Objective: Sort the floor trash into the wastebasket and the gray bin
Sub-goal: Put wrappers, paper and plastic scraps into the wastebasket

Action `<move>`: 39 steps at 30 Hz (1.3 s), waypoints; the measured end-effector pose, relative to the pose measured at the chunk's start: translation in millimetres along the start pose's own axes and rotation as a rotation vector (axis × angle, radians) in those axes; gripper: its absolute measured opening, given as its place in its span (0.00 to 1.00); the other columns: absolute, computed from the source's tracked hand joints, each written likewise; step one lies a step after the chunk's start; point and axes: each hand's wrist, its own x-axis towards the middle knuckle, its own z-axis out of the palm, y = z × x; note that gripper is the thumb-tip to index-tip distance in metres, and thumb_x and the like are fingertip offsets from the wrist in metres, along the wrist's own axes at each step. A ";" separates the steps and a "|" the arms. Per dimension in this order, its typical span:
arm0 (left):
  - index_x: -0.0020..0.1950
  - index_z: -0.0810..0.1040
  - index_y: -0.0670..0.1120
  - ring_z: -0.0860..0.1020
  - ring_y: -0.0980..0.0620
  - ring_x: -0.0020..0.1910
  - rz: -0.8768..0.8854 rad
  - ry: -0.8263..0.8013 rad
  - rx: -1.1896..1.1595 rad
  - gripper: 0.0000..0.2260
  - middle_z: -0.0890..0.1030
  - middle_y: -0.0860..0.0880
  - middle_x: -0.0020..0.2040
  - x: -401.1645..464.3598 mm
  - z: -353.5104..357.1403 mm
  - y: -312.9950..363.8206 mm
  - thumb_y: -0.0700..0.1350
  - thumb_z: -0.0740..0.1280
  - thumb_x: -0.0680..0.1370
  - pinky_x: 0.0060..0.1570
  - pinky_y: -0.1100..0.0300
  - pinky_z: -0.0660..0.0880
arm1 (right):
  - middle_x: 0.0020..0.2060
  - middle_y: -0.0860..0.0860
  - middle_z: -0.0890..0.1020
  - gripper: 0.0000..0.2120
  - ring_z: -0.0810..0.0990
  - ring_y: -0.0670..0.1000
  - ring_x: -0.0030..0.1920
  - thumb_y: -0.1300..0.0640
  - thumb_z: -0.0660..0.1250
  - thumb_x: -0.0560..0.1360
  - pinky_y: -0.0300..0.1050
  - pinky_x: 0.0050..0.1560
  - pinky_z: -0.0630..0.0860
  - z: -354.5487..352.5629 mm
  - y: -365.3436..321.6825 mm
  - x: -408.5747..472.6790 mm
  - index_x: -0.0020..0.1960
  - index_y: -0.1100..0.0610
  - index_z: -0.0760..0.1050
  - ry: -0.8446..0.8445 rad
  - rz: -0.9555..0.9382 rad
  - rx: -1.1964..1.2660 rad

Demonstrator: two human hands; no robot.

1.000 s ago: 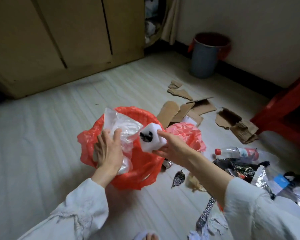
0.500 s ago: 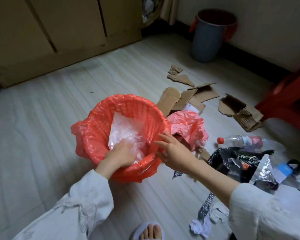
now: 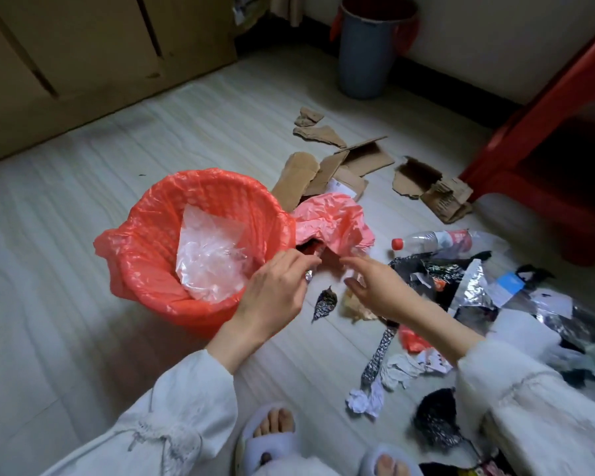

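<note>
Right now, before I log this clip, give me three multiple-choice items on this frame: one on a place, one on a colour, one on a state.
1. Where does the gray bin stand?
A. against the far wall
B. beside the person's feet
C. inside the cabinet

2. What colour is the cap of the plastic bottle lying on the floor?
A. blue
B. red
C. white

3. What is inside the wastebasket with the red liner?
A. torn cardboard
B. nothing
C. crumpled clear plastic

Answers:
1 A, it sits at the top of the view by the baseboard.
2 B, the cap at the bottle's left end is red.
3 C, clear film fills the liner, while the cardboard pieces lie on the floor behind it.
</note>
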 end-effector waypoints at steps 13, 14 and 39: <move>0.74 0.56 0.49 0.50 0.46 0.75 0.003 -0.925 0.133 0.27 0.50 0.44 0.77 -61.8 196.9 28.1 0.51 0.61 0.78 0.70 0.53 0.56 | 0.73 0.56 0.56 0.43 0.64 0.60 0.68 0.46 0.71 0.69 0.53 0.65 0.67 139.6 158.3 -82.2 0.75 0.56 0.52 -0.241 0.530 -0.023; 0.76 0.52 0.49 0.46 0.46 0.76 0.009 -0.964 0.134 0.31 0.46 0.45 0.77 -68.5 210.5 34.4 0.54 0.61 0.77 0.71 0.52 0.52 | 0.73 0.56 0.55 0.44 0.63 0.61 0.68 0.43 0.71 0.68 0.54 0.64 0.68 146.3 163.4 -84.6 0.74 0.56 0.52 -0.237 0.561 -0.053; 0.74 0.59 0.45 0.77 0.43 0.47 -0.035 -0.734 0.240 0.40 0.80 0.45 0.47 -67.4 218.5 7.5 0.50 0.74 0.67 0.43 0.54 0.73 | 0.76 0.54 0.43 0.52 0.43 0.62 0.75 0.35 0.70 0.63 0.60 0.70 0.56 176.0 173.6 -70.4 0.75 0.45 0.41 -0.254 0.433 -0.163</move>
